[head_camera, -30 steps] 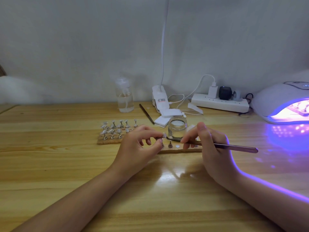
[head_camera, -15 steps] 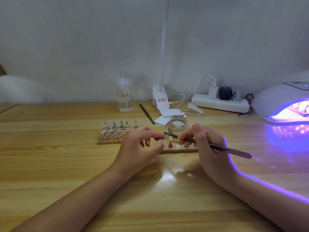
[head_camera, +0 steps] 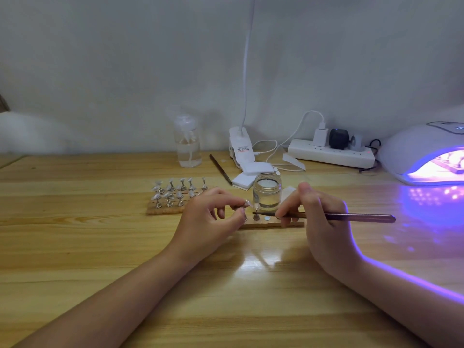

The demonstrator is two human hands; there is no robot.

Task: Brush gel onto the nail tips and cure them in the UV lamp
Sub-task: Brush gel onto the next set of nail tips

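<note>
Both hands grasp: left hand (head_camera: pixel 211 217) pinches a nail tip (head_camera: pixel 248 203), right hand (head_camera: pixel 319 217) the brush (head_camera: pixel 351 217).

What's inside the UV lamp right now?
The UV lamp is lit purple. Through its opening, a board with nail-tip stands shows at the frame edge; the hood and the edge hide the rest.

left hand (head_camera: pixel 211 217) pinching, right hand (head_camera: pixel 319 217) gripping

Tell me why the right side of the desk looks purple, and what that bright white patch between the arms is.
Head view: the lit UV lamp throws violet light over the table beside it and rims the right hand; the white patch is glare on the glossy wood; the straight table edge bows from the wide-angle lens; the small nail tip is soft.
</note>
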